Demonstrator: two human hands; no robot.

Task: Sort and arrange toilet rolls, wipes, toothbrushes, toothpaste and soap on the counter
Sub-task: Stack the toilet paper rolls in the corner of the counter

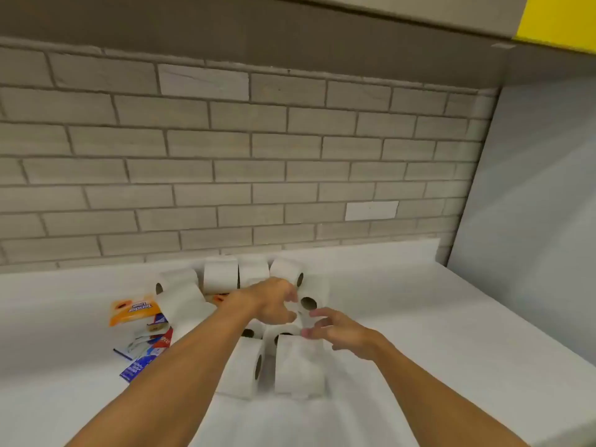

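Note:
Several white toilet rolls lie in a cluster on the white counter [435,333]. My left hand [272,301] curls its fingers and thumb around the end of one toilet roll [317,290], whose dark core faces me. My right hand [338,332] reaches in from the right with fingers spread, its tips at that roll's lower side. Three rolls [219,274] stand in a row by the wall behind. Two rolls [298,366] lie in front under my arms. An orange wipes pack [134,311] and a blue toothpaste box [137,367] lie to the left.
A partly unrolled roll [175,280] trails paper over the small packets on the left. A grey brick wall [225,156] backs the counter, and a pale side panel [532,221] closes it on the right. Bare counter stretches to the right of the rolls.

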